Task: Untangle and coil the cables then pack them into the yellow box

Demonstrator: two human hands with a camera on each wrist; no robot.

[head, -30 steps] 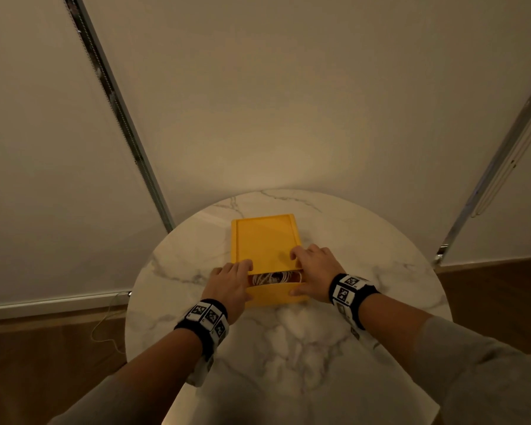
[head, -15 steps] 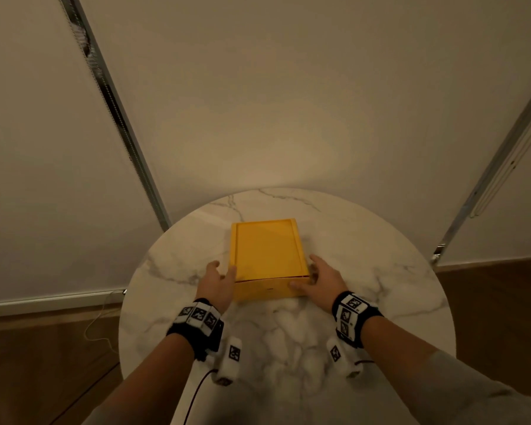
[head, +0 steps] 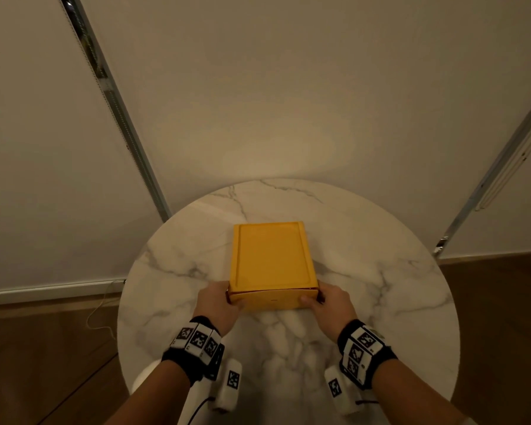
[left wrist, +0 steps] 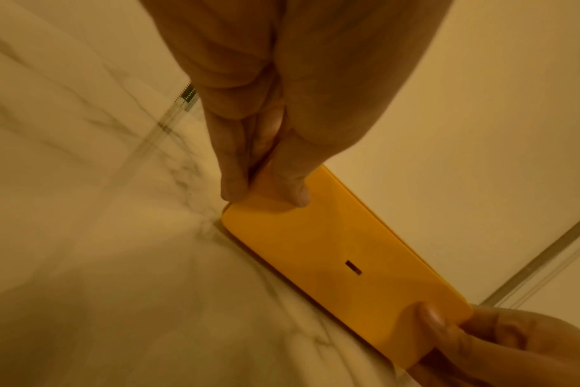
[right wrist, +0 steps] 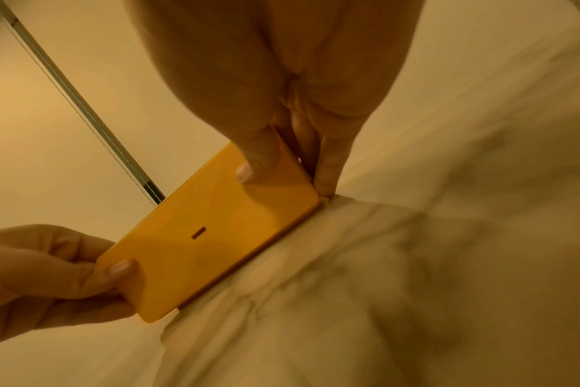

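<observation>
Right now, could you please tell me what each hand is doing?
Left hand: grips the near left corner of the yellow box.
Right hand: grips the box's near right corner.

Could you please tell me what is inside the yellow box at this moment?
Nothing inside shows: the yellow box is closed, its lid covering the contents, so no cables are visible. The left hand and right hand grip its near corners on the marble table.

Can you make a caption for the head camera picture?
Both hands, left hand and right hand, grip the closed yellow box on the marble table.
</observation>
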